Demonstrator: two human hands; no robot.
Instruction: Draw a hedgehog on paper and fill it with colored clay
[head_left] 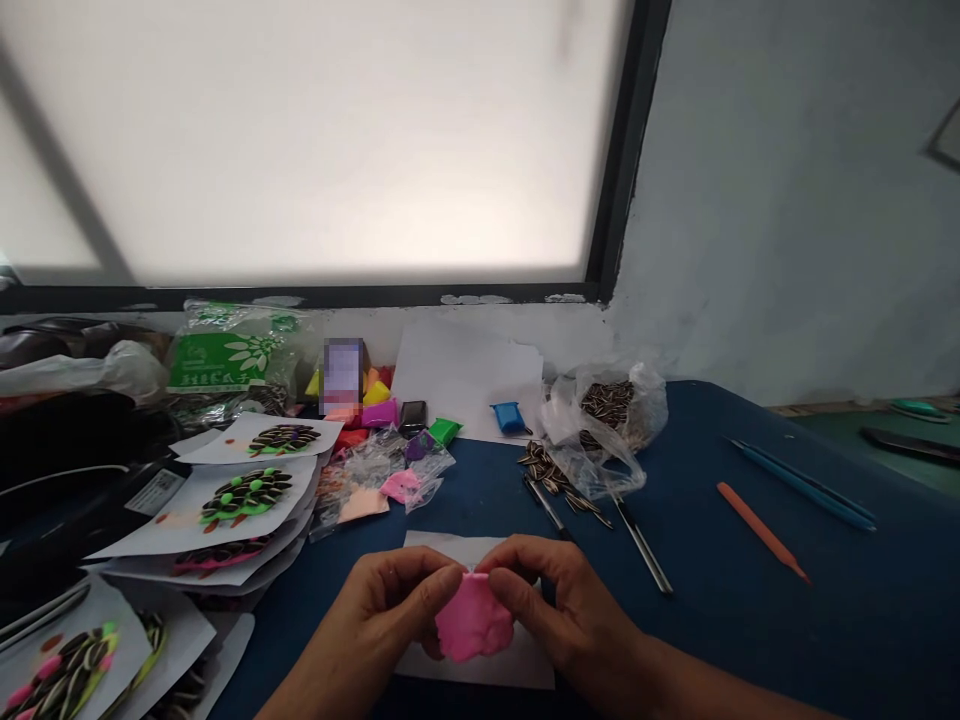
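A flattened lump of pink modelling clay [475,625] with an uneven edge is held between both hands, low in the middle of the head view. My left hand [379,610] pinches its upper left edge between thumb and fingers. On the other side my right hand [559,605] grips the upper right edge the same way. Beneath the hands lies a sheet of white paper [525,672], partly covered by them. Just beyond it are loose sunflower seeds [551,465], a dark pen-like tool [546,502] and a silver-and-black pen-like tool [646,548].
Left, paper sheets [292,490] bearing seed-and-clay pictures lie stacked. Behind them are a green seed bag [225,350] and coloured clay packets [379,412]. A blue packet [510,418] and plastic seed bag [607,410] stand farther back. An orange tool [761,530] and blue tools [806,485] lie right.
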